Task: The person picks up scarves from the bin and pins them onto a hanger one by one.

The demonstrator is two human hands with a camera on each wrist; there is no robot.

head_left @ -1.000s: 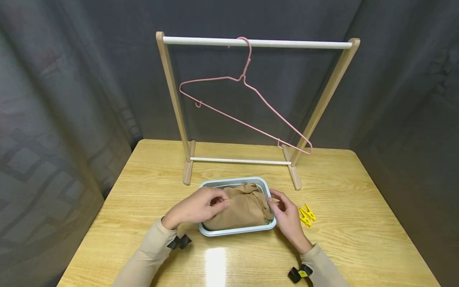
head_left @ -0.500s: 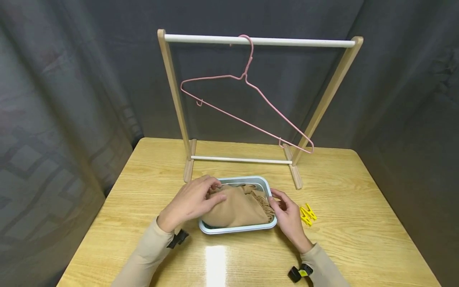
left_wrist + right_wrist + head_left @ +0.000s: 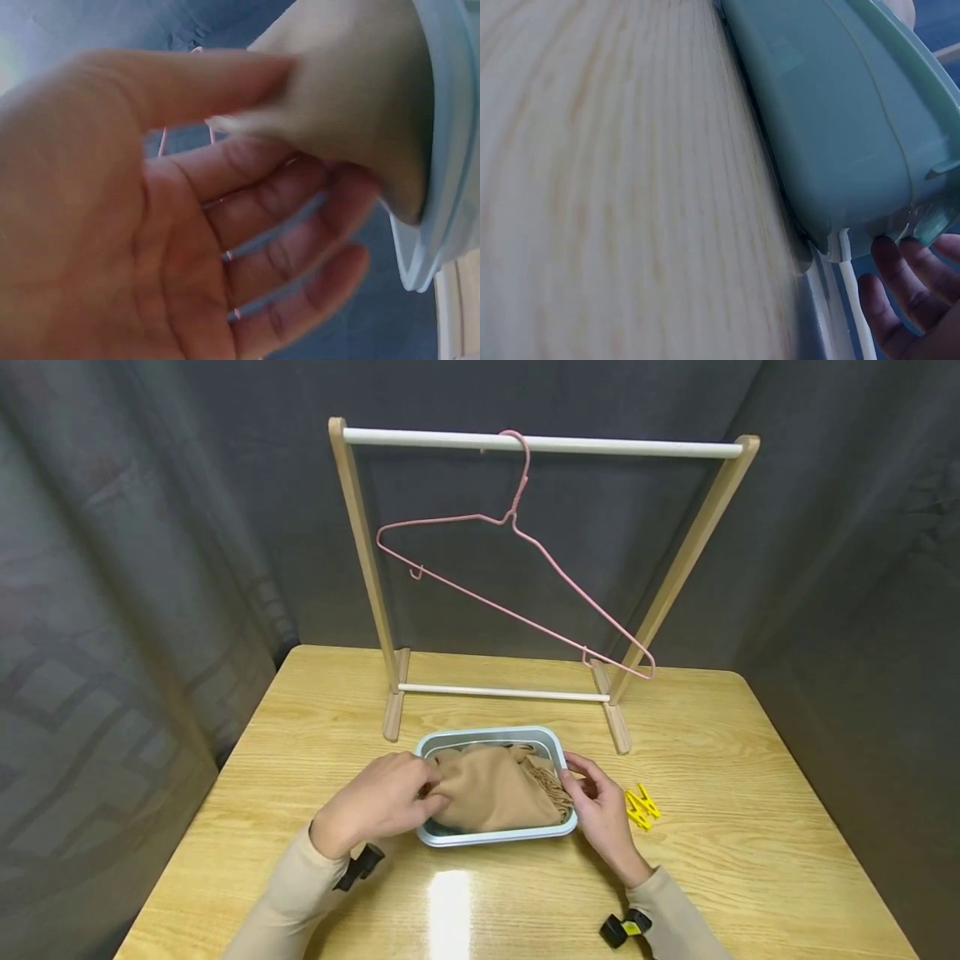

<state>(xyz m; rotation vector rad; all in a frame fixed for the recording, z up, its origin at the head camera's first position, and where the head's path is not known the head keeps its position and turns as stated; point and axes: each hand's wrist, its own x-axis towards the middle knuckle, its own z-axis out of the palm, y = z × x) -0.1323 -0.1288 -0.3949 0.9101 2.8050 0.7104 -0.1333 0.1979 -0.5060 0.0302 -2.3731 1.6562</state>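
your left hand (image 3: pixel 381 799) pinches the brown cloth (image 3: pixel 491 785) between thumb and fingers near the tub's (image 3: pixel 498 837) left edge; your right hand (image 3: pixel 597 806) grips its right edge. steady the tub and lift that fold gently, lest the fringe (image 3: pixel 552 787) by the right edge snag.

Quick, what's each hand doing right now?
Left hand: pinching the brown cloth.
Right hand: holding the tub by its right end.
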